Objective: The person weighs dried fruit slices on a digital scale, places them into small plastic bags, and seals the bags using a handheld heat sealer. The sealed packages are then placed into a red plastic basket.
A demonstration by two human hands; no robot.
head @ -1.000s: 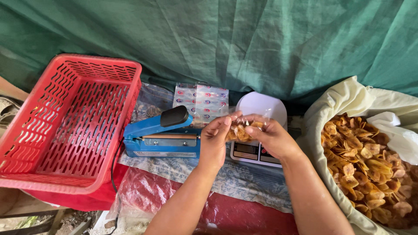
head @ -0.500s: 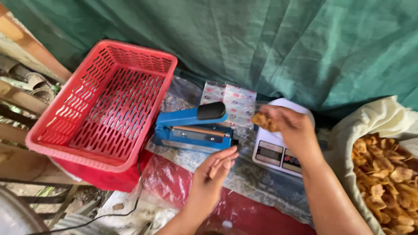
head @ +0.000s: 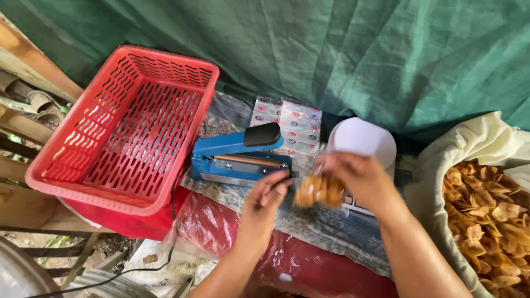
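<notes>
The right hand [head: 361,179] closes its grip on a clear bag of chips [head: 319,190], the open left hand [head: 264,200] touching it at nine o'clock, a blue heat sealer [head: 237,157] at ten o'clock.

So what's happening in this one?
A person works at a low table. The right hand holds a small clear bag of chips, blurred, over a white scale. The left hand reaches toward the bag, right beside a blue heat sealer. An empty red basket sits to the left, and an open sack of chips to the right.
</notes>
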